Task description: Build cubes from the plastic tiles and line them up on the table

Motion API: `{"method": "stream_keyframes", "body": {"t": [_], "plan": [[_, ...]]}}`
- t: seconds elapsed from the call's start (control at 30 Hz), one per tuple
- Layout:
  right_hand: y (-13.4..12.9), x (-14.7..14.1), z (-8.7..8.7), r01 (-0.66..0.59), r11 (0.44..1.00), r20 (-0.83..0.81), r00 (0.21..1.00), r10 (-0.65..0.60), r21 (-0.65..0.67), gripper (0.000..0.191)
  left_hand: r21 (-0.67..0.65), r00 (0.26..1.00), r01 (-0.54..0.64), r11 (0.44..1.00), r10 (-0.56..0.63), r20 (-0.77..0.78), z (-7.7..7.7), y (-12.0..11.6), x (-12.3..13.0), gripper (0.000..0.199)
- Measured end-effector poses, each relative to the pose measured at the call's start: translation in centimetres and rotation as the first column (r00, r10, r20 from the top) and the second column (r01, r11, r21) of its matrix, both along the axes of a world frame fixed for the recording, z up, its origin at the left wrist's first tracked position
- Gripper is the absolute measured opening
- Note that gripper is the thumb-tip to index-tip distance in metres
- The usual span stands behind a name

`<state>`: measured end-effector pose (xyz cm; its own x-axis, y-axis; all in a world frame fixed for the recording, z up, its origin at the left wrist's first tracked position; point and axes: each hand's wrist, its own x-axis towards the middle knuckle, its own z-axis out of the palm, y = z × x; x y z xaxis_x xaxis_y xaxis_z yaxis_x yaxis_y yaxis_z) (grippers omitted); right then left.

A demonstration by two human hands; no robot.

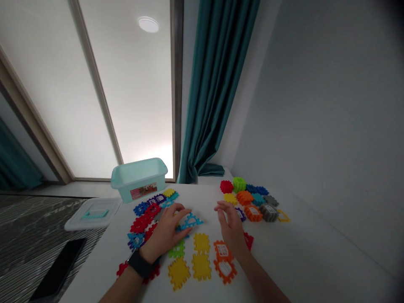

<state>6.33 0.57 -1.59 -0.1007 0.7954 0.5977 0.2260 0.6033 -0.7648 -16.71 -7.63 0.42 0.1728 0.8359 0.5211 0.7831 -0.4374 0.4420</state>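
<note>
I can't tell if the left grip point(168, 228) grasps the blue piece point(193, 220) by its fingertips: probably light, stiff, best pinched by toothed edges. The right grip point(231, 225) hangs empty.

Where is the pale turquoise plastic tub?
The tub is left of centre in the head view, just beyond the blue toothed plastic pieces on the white table.

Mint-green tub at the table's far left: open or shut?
Open. The tub has nothing across its top, its inner wall shows, and a translucent lid lies flat outside it.
</note>
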Motion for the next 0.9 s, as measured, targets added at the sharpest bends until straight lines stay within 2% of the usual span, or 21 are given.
{"method": "stream_keyframes", "body": {"t": [0.13,0.27,0.33,0.43,0.53,0.7,0.9], "plan": [[0.8,0.5,0.1,0.029,0.996,-0.127,0.991,-0.04,-0.084,0.021,-0.014,1.0,0.009,1.0,-0.009,-0.006,0.0,0.0,0.0,0.042],[0.7,0.8,0.5,0.049,0.997,-0.032,0.998,-0.051,-0.061,0.02,-0.01,1.0,0.002,1.0,-0.002,-0.011,-0.1,0.0,0.0,0.043],[0.1,0.5,0.6,-0.01,0.999,0.081,0.997,0.013,-0.032,0.019,-0.001,1.0,0.005,1.0,-0.005,-0.012,-0.2,0.0,0.0,0.042],[-1.0,-0.5,0.7,-0.187,0.982,0.233,0.955,0.183,-0.003,0.018,0.014,1.0,0.017,1.0,-0.017,0.01,-0.4,0.0,0.1,0.041],[-2.0,-1.6,0.6,-0.288,0.957,0.231,0.928,0.291,-0.046,0.022,0.032,0.999,0.029,0.999,-0.03,0.034,-0.6,0.0,0.2,0.04],[-2.3,-2.2,0.6,-0.294,0.944,0.124,0.942,0.313,-0.153,0.031,0.034,0.998,0.039,0.999,-0.04,0.049,-0.7,0.0,0.4,0.041],[-2.4,-2.1,0.7,-0.216,0.966,0.09,0.969,0.229,-0.14,0.029,0.047,0.992,0.01,0.999,-0.016,0.123,-0.5,-0.1,0.4,0.034]]}}
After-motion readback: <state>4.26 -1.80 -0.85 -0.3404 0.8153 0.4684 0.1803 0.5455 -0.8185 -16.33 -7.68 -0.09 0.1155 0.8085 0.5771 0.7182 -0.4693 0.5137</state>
